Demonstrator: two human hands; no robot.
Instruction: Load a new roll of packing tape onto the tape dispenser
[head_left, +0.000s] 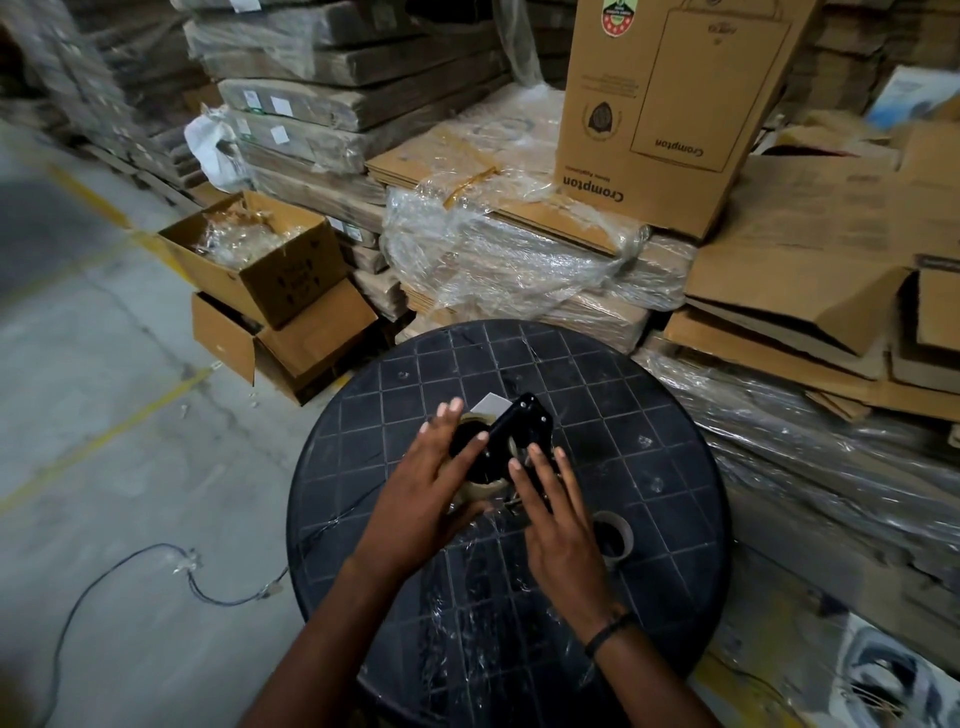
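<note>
On the round black desk (649, 415) in front of me lies the tape dispenser (511, 434), a black frame with small bright screws, tilted up and away toward the cardboard stacks. Under and around it sits the roll of packing tape (480, 486), pale tan at its rim, its dark centre showing through beside the frame. My left hand (431, 483) rests against the roll's left side, fingers (452, 415) straight and spread, nothing clenched. My right hand (556, 525) lies flat along the dispenser's near end, fingers stretched out and touching it, thumb side hidden, so I cannot tell whether anything is pinched underneath. Just right of that hand stands an empty cardboard core (615, 535), brown ring, dark hollow, upright on the desk. Crinkled clear film clings to the desk's near half. Over on the floor to the left, an open carton (291, 275) is heaped with crumpled clear plastic, and it sits tilted on a second open carton (301, 353) whose inside I cannot see. Beyond the desk, an upside-down Crompton box (665, 114) stands on flattened, wrapped cardboard.
</note>
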